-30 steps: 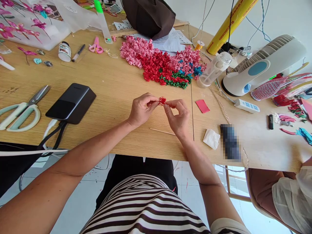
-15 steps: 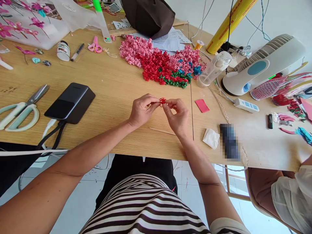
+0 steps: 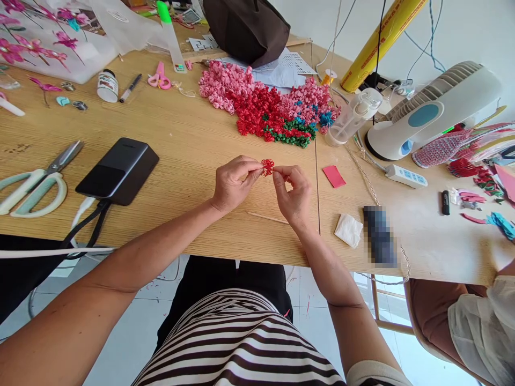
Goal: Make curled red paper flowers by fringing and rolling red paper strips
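A small red looped flower [image 3: 267,167] is held up between my two hands, above the wooden table [image 3: 193,161]. My left hand [image 3: 236,183] pinches its left side between thumb and fingertips. On the other side, my right hand [image 3: 293,192] has thumb and forefinger closed at the flower's right edge. Below the hands a thin wooden stick [image 3: 265,217] lies on the table, its right end hidden by my right wrist. Beyond them is a heap of pink, red, green and blue looped flowers [image 3: 265,104].
Scissors [image 3: 52,179] and a black power bank [image 3: 116,170] with cables lie left. To the right are a red square [image 3: 333,176], folded tissue [image 3: 348,230], a clear bottle [image 3: 354,118], a power strip [image 3: 406,176] and a white fan [image 3: 430,110]. Another person sits at far right.
The red flower has turned to show more of its open loops. My right fingers have drawn slightly away to its right edge, while my left hand keeps its pinch.
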A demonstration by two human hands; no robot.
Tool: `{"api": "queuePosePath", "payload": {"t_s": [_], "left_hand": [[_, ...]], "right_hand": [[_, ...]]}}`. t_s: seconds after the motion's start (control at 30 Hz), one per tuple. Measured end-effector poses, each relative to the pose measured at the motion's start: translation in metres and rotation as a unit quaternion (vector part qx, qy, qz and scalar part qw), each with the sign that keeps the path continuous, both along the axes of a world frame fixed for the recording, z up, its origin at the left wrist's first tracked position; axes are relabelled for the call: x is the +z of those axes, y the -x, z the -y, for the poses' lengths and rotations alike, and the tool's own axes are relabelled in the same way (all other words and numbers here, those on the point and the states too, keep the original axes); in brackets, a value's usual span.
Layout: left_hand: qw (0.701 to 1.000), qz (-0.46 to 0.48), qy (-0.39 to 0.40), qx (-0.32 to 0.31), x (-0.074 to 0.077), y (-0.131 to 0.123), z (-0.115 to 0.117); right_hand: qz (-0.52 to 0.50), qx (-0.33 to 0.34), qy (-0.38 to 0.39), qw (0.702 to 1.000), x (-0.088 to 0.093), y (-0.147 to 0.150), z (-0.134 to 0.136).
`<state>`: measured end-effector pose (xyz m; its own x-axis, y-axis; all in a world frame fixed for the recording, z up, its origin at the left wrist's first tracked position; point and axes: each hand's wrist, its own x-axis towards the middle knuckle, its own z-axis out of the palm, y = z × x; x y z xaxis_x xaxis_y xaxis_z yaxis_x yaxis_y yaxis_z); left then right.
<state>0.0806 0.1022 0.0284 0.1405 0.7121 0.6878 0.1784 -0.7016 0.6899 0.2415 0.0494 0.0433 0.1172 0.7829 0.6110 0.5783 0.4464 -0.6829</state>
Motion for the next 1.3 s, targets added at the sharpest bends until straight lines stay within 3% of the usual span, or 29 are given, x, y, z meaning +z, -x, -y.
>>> {"api": "queuePosePath", "payload": {"t_s": [0.17, 0.4, 0.63, 0.73, 0.93, 1.07, 1.17, 1.3], "left_hand": [[1.000, 0.002, -0.001, 0.000, -0.002, 0.000, 0.000], [1.000, -0.007, -0.013, -0.009, -0.006, 0.000, -0.002], [0.999, 0.031, 0.017, -0.021, -0.003, -0.002, 0.000], [0.993, 0.082, 0.075, -0.052, -0.003, -0.004, -0.001], [0.949, 0.151, 0.244, -0.127, -0.003, -0.006, -0.006], [0.894, 0.216, 0.338, -0.200, -0.004, -0.007, -0.010], [0.855, 0.254, 0.382, -0.242, -0.005, -0.007, -0.012], [0.833, 0.252, 0.405, -0.280, -0.005, -0.005, -0.014]], "right_hand": [[0.013, -0.042, -0.016, 0.999, -0.002, -0.004, -0.002], [0.058, 0.025, -0.049, 0.997, 0.002, -0.003, 0.001], [0.026, -0.009, -0.065, 0.998, 0.005, -0.007, 0.001], [0.021, -0.021, -0.063, 0.998, 0.005, -0.009, 0.000], [0.020, -0.031, -0.043, 0.998, -0.002, -0.007, -0.003], [0.023, -0.013, -0.046, 0.999, -0.004, -0.004, -0.004], [0.031, -0.011, -0.037, 0.999, -0.004, -0.003, -0.003], [0.034, -0.003, -0.016, 0.999, -0.005, -0.002, -0.002]]}}
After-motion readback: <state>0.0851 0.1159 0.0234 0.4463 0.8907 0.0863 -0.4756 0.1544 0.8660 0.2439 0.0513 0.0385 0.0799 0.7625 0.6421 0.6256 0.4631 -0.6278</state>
